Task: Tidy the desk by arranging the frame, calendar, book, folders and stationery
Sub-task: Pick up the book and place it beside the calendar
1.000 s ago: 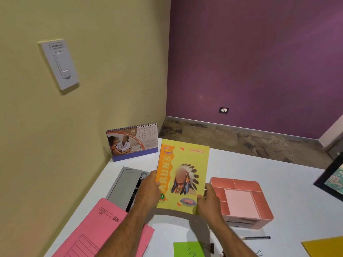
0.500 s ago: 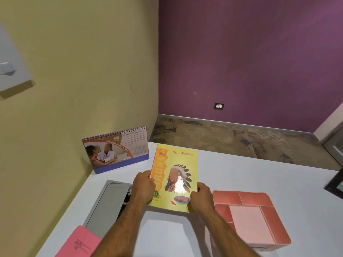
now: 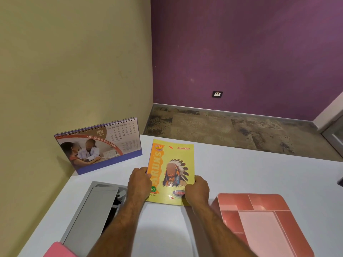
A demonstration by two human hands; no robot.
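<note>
A yellow book [image 3: 172, 164] with a feathered-headdress cover lies low over the white desk [image 3: 250, 175], just right of the standing desk calendar [image 3: 100, 145]. My left hand [image 3: 139, 184] grips its left edge near the spine. My right hand [image 3: 197, 190] grips its lower right corner. A pink desk organiser [image 3: 263, 219] with several compartments sits to the right of my right arm. A corner of a pink folder [image 3: 59, 250] shows at the bottom left.
A grey cable-box flap [image 3: 96, 208] is set into the desk left of my left arm, its lid raised. The yellow wall runs along the desk's left side. A dark object's edge [image 3: 340, 181] pokes in at the far right. The floor lies beyond the desk's far edge.
Both hands have carried the book forward and lowered it toward the desk beside the calendar. The view has moved forward; the green note, pen and yellow folder have left the frame.
</note>
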